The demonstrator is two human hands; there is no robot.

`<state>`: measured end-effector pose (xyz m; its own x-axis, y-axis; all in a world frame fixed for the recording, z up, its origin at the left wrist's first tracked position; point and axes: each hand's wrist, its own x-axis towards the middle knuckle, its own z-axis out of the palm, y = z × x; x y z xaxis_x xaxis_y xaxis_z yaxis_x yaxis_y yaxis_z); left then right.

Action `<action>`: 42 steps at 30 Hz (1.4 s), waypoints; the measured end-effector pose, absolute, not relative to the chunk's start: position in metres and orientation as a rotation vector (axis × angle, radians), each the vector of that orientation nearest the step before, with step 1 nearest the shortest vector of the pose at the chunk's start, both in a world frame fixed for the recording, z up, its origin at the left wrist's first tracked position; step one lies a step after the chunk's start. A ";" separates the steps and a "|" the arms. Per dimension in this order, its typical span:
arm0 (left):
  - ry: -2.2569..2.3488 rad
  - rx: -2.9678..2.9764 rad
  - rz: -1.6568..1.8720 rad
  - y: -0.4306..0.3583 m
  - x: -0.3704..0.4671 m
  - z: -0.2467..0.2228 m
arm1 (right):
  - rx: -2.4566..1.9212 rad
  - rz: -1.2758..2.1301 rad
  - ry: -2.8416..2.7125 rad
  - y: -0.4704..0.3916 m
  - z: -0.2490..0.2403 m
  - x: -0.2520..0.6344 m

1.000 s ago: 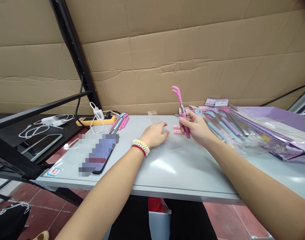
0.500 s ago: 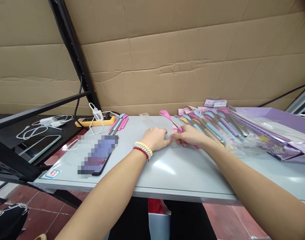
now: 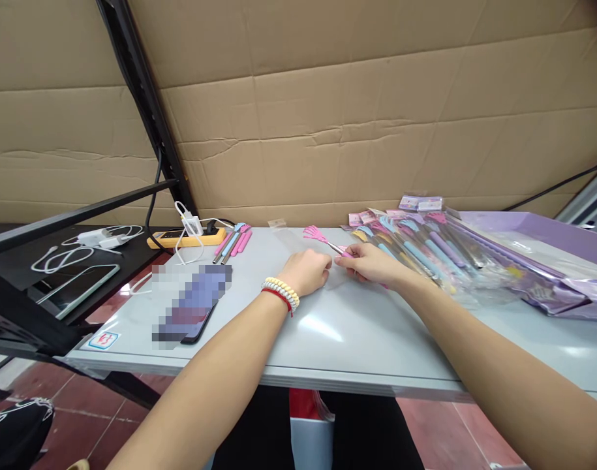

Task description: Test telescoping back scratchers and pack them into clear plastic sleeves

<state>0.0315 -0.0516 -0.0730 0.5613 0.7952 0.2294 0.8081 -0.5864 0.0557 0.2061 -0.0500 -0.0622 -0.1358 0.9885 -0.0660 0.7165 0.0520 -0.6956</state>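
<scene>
My right hand (image 3: 369,264) is closed around the pink handle of a back scratcher (image 3: 316,234). Its pink hand-shaped head points up and to the left, on a short metal shaft. Close beside it, my left hand (image 3: 306,271) has its fingers curled down over the edge of a clear plastic bag (image 3: 292,239) lying on the table. The fingertips are partly hidden. To the right lie several bagged back scratchers (image 3: 415,245) with blue, purple and pink handles. Several unbagged back scratchers (image 3: 233,240) rest at the back left.
A phone (image 3: 195,307), partly pixelated, lies on the grey table (image 3: 259,346). Behind it are a yellow power strip (image 3: 185,239) and white charger cables. A purple tray (image 3: 537,222) stands at the right. Cardboard (image 3: 327,130) walls off the back; a black frame post (image 3: 146,98) rises left.
My right hand has brought the back scratcher slightly left and lower. My left hand's fingers have curled closed, and the clear bag has shifted a little left and shows more plainly.
</scene>
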 end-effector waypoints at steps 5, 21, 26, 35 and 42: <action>-1.415 -2.692 -0.382 -0.050 0.029 -0.073 | -1.738 0.631 -1.931 -0.050 -0.054 0.211; -1.663 -2.730 -0.680 -0.042 0.020 -0.074 | -1.453 0.957 -1.995 -0.048 -0.042 0.264; -1.804 -2.714 -0.997 -0.034 0.013 -0.078 | -1.569 1.000 -2.096 -0.047 -0.042 0.265; -1.926 -2.673 -1.103 -0.033 0.012 -0.077 | -1.730 0.879 -2.255 -0.047 -0.042 0.259; -1.947 -2.671 -1.047 -0.034 0.017 -0.078 | -1.796 0.673 -2.327 -0.045 -0.046 0.248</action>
